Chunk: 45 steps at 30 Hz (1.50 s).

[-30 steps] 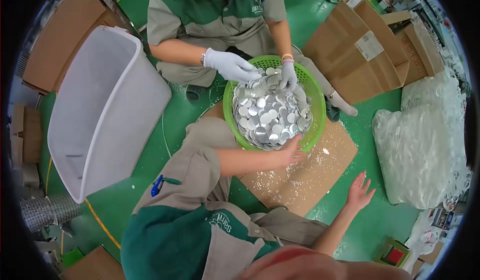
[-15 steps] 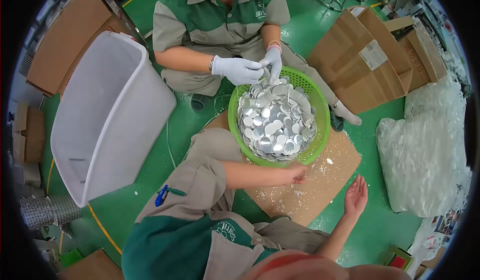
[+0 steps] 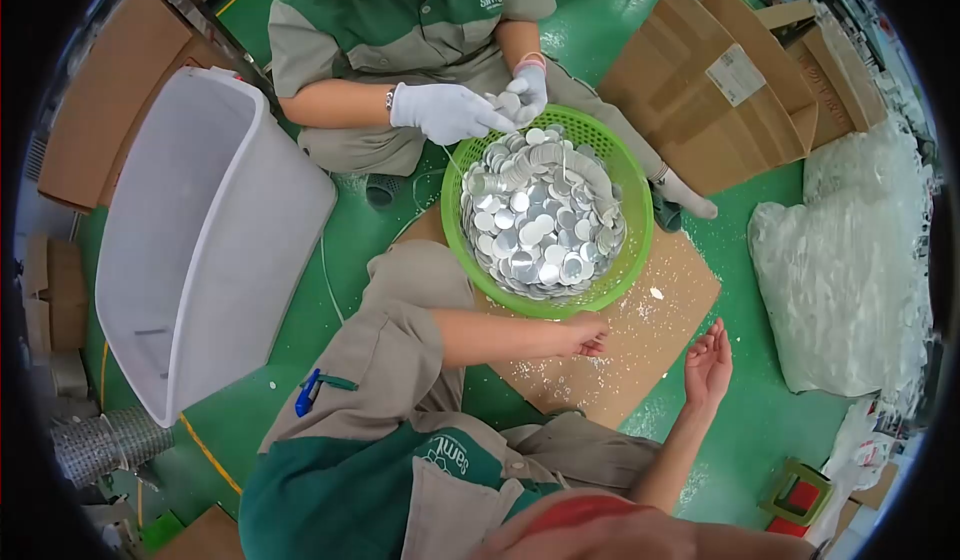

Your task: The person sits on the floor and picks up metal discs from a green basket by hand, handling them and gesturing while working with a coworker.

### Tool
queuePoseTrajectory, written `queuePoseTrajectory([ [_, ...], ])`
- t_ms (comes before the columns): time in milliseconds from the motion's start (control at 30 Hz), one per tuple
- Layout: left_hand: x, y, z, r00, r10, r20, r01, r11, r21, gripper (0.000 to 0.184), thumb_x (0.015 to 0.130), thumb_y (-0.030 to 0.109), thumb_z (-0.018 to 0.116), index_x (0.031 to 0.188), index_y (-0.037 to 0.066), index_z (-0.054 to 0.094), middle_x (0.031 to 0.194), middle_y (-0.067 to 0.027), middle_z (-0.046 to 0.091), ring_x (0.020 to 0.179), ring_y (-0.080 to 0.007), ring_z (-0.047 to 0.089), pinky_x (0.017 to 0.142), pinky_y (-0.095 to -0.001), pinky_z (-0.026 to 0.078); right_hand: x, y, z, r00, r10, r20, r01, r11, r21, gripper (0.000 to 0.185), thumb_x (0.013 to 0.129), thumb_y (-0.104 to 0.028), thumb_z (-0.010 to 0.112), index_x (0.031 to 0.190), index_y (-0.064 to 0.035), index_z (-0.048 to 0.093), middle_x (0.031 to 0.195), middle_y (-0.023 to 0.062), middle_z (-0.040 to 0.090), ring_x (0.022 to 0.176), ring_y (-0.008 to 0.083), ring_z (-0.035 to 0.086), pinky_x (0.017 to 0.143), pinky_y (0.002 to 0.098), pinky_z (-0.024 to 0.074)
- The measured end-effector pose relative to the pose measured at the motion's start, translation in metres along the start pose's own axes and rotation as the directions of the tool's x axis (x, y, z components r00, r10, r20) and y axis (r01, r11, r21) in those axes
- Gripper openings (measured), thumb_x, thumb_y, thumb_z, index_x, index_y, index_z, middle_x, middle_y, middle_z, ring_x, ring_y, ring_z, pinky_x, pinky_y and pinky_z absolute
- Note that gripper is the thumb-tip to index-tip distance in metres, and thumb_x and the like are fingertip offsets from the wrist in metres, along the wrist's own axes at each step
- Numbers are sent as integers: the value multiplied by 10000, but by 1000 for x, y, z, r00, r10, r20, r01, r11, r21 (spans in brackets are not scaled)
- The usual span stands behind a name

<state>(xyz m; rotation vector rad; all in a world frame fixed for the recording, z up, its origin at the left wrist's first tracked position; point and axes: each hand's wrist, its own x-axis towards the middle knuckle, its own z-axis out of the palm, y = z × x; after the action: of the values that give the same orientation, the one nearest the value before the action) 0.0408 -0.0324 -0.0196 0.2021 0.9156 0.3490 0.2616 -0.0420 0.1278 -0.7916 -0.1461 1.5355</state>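
My left hand [image 3: 585, 335] is held just in front of the green basket [image 3: 462, 265], over the cardboard sheet, its fingers curled in with nothing visible in them. My right hand [image 3: 708, 368] is palm up near the sheet's right side, fingers loosely bent and apart, holding nothing. Many round silvery discs [image 3: 540, 225] fill the basket, some lined up in curved rows. Across from me, a co-worker's gloved left hand [image 3: 528, 90] and gloved right hand [image 3: 450, 112] handle a few discs above the basket's far rim.
The cardboard sheet [image 3: 645, 355] is scattered with white bits. A large white tub [image 3: 265, 250] stands on the left. Cardboard boxes [image 3: 700, 90] are at the upper right, and clear plastic bags [image 3: 835, 300] lie below them. The floor [image 3: 295, 360] is green.
The whole view has shifted slightly, with the basket now higher and farther left. The co-worker's right hand has drawn away from the discs in the basket. My hands keep nearly the same pose.
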Motion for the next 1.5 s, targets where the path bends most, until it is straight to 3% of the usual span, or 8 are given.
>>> queuePoseTrajectory([
  [300, 9, -10, -13, 982, 91, 168, -98, 995, 29, 66, 846, 165, 536, 867, 106, 517, 733, -20, 503, 637, -130, 533, 556, -292, 475, 2, 2, 4, 993, 42, 109, -40, 999, -20, 307, 964, -130, 366, 1227, 4, 452, 1062, 86, 575, 830, 142, 576, 742, 259, 527],
  [333, -8, -8, -16, 963, 170, 208, -180, 983, 33, 67, 863, 172, 523, 869, 106, 518, 738, -14, 507, 630, -133, 531, 557, -287, 468, 0, 10, 26, 993, -35, -115, 19, 990, -141, 300, 957, -109, 372, 1219, 8, 461, 1069, 70, 564, 807, 126, 557, 719, 240, 499],
  [400, 8, -8, -22, 966, 29, 259, -53, 995, 88, 105, 854, 155, 551, 909, 76, 509, 735, -26, 514, 650, -132, 545, 593, -273, 482, 2, 18, 26, 995, -89, -39, 59, 873, -484, 286, 931, -131, 446, 1179, 7, 485, 979, 47, 577, 752, 98, 516, 661, 232, 412],
  [500, -30, 4, 10, 998, -18, 62, 10, 991, 131, 181, 853, 125, 545, 1004, 50, 480, 808, -54, 550, 676, -151, 561, 607, -279, 494, -7, 36, 41, 990, -97, 102, 121, 208, -971, 271, 915, -158, 487, 1154, -31, 503, 951, 67, 610, 816, 139, 561, 705, 260, 435],
  [600, -29, -2, 1, 996, -47, 81, 33, 985, 172, 172, 857, 125, 534, 1011, 60, 492, 855, -44, 549, 723, -148, 566, 634, -274, 497, -18, 54, 28, 922, 126, 366, 381, -464, -800, 399, 851, -136, 558, 1235, -66, 475, 1090, 202, 573, 914, 306, 577, 825, 358, 450],
  [767, -31, 0, 0, 998, -60, 33, 51, 971, 233, 161, 851, 130, 538, 1000, 73, 512, 866, -23, 550, 738, -143, 566, 653, -266, 498, -22, 62, 12, 931, 358, -72, 166, -591, -789, 461, 849, -175, 559, 1278, -72, 423, 1130, 221, 549, 1026, 392, 526, 859, 425, 427],
  [1033, -7, -16, -25, 960, -4, 281, -73, 962, 263, 102, 787, 150, 560, 739, 70, 521, 685, -44, 525, 608, -165, 547, 528, -287, 480, -23, 62, 6, 918, 251, 306, 393, -479, -785, 452, 841, -158, 570, 1258, -39, 440, 1119, 227, 547, 991, 387, 538, 848, 411, 428],
  [1500, -29, -14, -13, 985, -62, 159, 24, 973, 231, 133, 800, 169, 572, 852, 63, 509, 792, -33, 522, 688, -137, 546, 613, -261, 486, -34, 63, 25, 945, 306, 117, 262, -491, -831, 467, 833, -160, 573, 1263, -52, 426, 1111, 252, 549, 1025, 415, 519, 862, 446, 424],
])
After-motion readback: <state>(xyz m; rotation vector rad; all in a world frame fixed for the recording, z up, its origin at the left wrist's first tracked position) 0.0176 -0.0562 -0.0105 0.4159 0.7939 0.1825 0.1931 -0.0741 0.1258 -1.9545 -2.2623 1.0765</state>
